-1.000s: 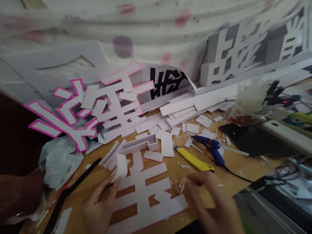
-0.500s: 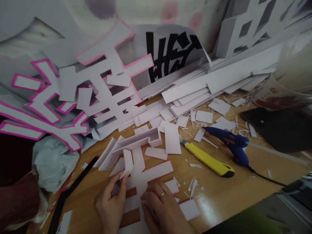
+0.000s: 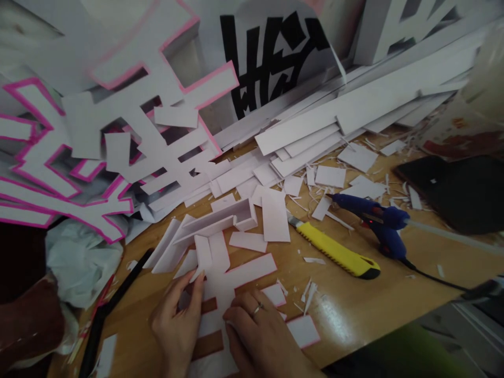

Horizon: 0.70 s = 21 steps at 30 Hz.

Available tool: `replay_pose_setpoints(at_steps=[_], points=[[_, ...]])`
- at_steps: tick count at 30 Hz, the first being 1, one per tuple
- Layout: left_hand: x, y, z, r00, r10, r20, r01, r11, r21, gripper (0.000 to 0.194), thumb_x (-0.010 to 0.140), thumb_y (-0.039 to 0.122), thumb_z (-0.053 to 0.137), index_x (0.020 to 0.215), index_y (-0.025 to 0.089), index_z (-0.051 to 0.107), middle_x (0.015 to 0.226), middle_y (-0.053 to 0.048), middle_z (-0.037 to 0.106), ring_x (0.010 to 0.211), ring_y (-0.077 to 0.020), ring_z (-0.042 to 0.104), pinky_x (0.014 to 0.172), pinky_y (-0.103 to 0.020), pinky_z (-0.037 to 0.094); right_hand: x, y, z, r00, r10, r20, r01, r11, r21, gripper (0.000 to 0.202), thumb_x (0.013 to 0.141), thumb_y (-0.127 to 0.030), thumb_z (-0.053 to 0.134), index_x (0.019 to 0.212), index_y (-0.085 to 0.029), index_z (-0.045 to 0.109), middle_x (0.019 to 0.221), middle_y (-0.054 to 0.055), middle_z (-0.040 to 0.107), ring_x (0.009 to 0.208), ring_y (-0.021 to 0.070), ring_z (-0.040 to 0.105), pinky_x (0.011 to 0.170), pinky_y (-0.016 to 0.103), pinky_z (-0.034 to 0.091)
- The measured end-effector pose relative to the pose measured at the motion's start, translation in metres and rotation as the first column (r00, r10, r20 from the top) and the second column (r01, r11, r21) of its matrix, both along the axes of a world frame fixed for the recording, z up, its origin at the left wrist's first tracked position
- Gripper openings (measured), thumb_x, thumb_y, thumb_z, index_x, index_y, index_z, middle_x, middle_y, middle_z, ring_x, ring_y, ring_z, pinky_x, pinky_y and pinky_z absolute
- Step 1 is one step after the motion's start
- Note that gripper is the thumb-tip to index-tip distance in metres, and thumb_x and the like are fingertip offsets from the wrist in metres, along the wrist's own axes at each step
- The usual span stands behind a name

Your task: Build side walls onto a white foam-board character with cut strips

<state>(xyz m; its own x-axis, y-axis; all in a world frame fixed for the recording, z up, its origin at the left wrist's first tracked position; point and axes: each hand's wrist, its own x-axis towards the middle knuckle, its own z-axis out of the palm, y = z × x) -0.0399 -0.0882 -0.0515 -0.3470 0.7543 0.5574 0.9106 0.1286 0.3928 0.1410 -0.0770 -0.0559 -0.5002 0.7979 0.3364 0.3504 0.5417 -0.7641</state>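
A flat white cut-out character (image 3: 220, 278) with pink-edged strokes lies on the wooden table beneath both hands. Between thumb and forefinger, my left hand (image 3: 177, 310) pinches the lower end of a small bent white strip (image 3: 203, 254), which stands on edge along the character's left side. My right hand (image 3: 262, 331), with a ring on one finger, rests on the character's middle. Its fingers are curled together, and anything inside them is hidden. Just beyond the strip, a white box-like wall (image 3: 220, 218) stands on the character's far end.
To the right lie a yellow utility knife (image 3: 334, 249) and a blue glue gun (image 3: 370, 215) with its cord. White offcuts (image 3: 331, 176) and long strips (image 3: 307, 134) cover the back. A pink-edged character (image 3: 169, 131) leans at left, near a plastic bag (image 3: 84, 257).
The camera view has shifted, so the background sits higher and farther left. Both hands keep nearly the same place on the character; the strip now stands closer against the wall piece.
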Motion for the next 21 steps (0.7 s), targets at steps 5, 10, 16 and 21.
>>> replay_pose_setpoints(at_steps=[5,10,16,21], points=[[-0.0005,0.0005,-0.0002,0.999,0.002,0.042,-0.001,1.0,-0.022,0.017,0.086,0.039,0.07,0.091,0.023,0.075,0.083,-0.002,0.079,0.066,-0.0158,0.072,0.064,-0.024,0.057,-0.0002,0.0004,0.0007,0.999,0.002,0.041,-0.002,1.0,-0.003,0.022,0.078,-0.004,0.059,0.092,-0.02,0.061,0.089,0.005,0.068,0.086,0.0222,0.062,0.076,0.034,0.053],[0.0,0.0019,0.0011,0.998,-0.011,0.055,0.012,1.0,-0.016,0.015,0.086,0.037,0.071,0.091,0.023,0.075,0.083,-0.001,0.078,0.065,-0.0147,0.071,0.064,-0.023,0.056,-0.0007,0.0008,0.0022,0.998,0.01,0.06,-0.01,1.0,0.002,0.02,0.077,-0.005,0.058,0.09,-0.02,0.061,0.088,0.005,0.068,0.084,0.0223,0.062,0.074,0.034,0.054],[0.0009,0.0027,0.0045,0.999,-0.013,0.036,0.015,0.998,-0.058,0.016,0.088,0.037,0.069,0.092,0.023,0.075,0.082,-0.001,0.078,0.064,-0.0135,0.07,0.062,-0.021,0.054,0.0003,0.0008,0.0008,0.999,0.015,0.043,-0.016,1.0,0.021,0.022,0.08,-0.004,0.055,0.093,-0.021,0.059,0.088,0.004,0.068,0.085,0.0215,0.062,0.076,0.034,0.054],[0.0004,0.0019,0.0037,0.998,-0.025,0.061,0.026,1.0,-0.017,0.014,0.087,0.035,0.07,0.093,0.023,0.075,0.084,-0.001,0.078,0.068,-0.014,0.071,0.065,-0.021,0.056,-0.0031,0.0022,0.0021,1.0,-0.009,-0.024,0.01,1.0,0.022,0.025,0.078,-0.001,0.053,0.093,-0.02,0.059,0.088,0.005,0.068,0.083,0.0216,0.063,0.072,0.033,0.055]])
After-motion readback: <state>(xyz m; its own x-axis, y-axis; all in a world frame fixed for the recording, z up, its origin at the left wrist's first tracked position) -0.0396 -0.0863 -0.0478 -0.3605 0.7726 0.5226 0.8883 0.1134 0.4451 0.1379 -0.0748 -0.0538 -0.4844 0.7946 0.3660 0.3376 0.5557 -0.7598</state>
